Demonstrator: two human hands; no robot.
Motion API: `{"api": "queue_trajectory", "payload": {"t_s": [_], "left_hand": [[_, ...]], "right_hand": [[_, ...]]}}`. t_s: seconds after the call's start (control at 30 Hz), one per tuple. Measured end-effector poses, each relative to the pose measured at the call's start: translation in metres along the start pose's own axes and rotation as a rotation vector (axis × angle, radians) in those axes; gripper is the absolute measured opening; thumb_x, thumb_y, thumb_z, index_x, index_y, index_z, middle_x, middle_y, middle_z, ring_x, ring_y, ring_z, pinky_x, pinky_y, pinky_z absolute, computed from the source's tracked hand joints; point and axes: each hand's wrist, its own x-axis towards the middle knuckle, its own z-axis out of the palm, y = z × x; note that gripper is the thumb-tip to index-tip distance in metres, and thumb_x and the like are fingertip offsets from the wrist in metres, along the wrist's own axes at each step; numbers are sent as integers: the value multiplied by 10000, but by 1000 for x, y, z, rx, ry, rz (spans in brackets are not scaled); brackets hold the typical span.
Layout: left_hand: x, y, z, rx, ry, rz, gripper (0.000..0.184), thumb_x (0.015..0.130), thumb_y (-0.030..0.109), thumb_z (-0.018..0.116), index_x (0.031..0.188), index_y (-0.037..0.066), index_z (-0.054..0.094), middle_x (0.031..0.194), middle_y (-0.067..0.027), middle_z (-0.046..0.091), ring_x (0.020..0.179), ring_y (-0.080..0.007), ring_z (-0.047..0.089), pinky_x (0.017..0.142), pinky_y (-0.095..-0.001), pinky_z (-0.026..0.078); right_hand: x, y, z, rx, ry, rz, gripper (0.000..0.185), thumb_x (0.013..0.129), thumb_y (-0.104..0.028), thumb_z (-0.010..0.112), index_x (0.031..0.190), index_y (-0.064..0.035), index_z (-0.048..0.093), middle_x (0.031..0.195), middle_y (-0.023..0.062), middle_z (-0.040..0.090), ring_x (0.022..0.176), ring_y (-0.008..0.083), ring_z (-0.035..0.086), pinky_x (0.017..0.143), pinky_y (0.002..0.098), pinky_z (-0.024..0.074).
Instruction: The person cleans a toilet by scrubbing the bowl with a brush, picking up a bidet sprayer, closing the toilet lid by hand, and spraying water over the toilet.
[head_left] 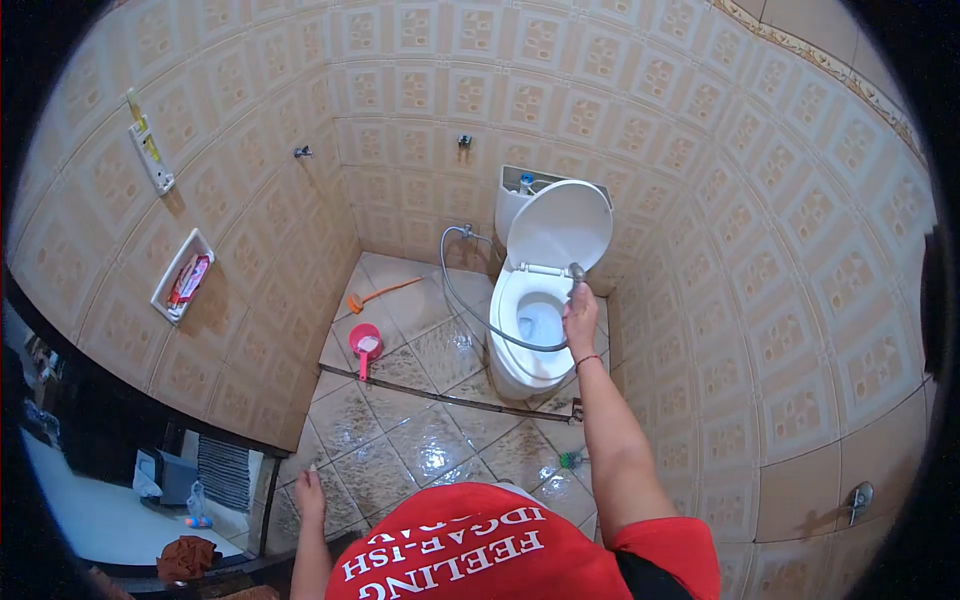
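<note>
My right hand is wrapped round a bidet sprayer, held over the right side of the toilet. The sprayer's grey hose loops across the front of the bowl to a wall valve. The toilet's seat is down and its lid is raised. On top, the tank is uncovered, with a blue-topped fitting inside. My left hand hangs low over the wet floor, one finger stretched out and the others loosely curled. I see nothing in it.
A pink dipper with something whitish inside lies on the tiles, near an orange-headed brush. A green bristly item is by my right side. A raised strip crosses the floor. The left wall carries a small shelf.
</note>
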Motion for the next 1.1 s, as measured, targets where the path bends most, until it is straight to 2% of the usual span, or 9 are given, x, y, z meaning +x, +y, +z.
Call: {"api": "queue_trajectory", "payload": {"t_s": [0.1,0.23,0.3,0.37,0.47,0.6,0.87,0.97,1.1], "left_hand": [[4,0,2,-40,89,93,348,878,290,430,841,-46,513,716,-107,527,654,-190,473,621,-324,394],[13,-3,3,-149,67,118,367,882,281,418,933,-67,523,808,-150,566,727,-235,518,689,-342,408],[15,-4,0,-141,-31,19,398,885,285,416,1014,-81,505,915,-185,568,827,-267,531,757,-346,401],[12,5,-5,-138,-79,-31,418,886,286,415,1055,-88,496,969,-202,568,878,-283,537,790,-347,398],[5,19,-7,-140,95,138,351,883,272,437,935,-66,516,815,-213,588,750,-280,570,689,-360,423],[-3,25,-14,-167,111,118,339,880,262,449,905,-70,513,754,-190,580,694,-240,544,649,-358,415],[7,-30,-5,-115,95,90,311,883,246,452,845,-57,507,667,-127,538,600,-181,474,568,-331,393],[3,-32,-6,-181,68,33,317,883,251,451,831,-56,510,667,-123,536,593,-181,472,566,-328,395],[-4,-20,-7,-283,47,-24,326,879,256,452,807,-56,511,661,-127,533,591,-189,472,566,-334,395]], "right_hand": [[1,-9,-6,41,88,-13,446,903,-448,334,765,-45,469,545,-19,384,465,69,394,430,216,331],[1,-17,-10,95,121,-9,450,901,-454,336,763,-46,466,547,-21,387,460,68,399,426,216,330],[1,-18,-9,34,32,-87,454,899,-458,339,763,-43,464,548,-20,388,460,68,403,424,216,328],[5,-14,-10,25,93,-109,451,900,-453,340,757,-43,462,548,-19,387,460,69,402,425,215,326],[9,-12,-12,11,208,-155,447,903,-444,341,746,-43,458,550,-17,386,460,71,400,426,215,322],[3,-16,-14,-3,149,-46,446,910,-430,333,736,-41,462,560,-12,386,470,74,399,427,217,316],[6,18,-25,54,335,-40,463,901,-461,322,715,-53,438,506,-11,368,423,74,383,391,220,315],[-22,2,-19,113,363,250,486,883,-505,314,701,-68,427,482,-13,364,353,78,348,322,220,288],[-51,16,-6,207,271,407,508,865,-546,304,733,-71,428,482,-11,369,311,82,318,274,220,257]]}}
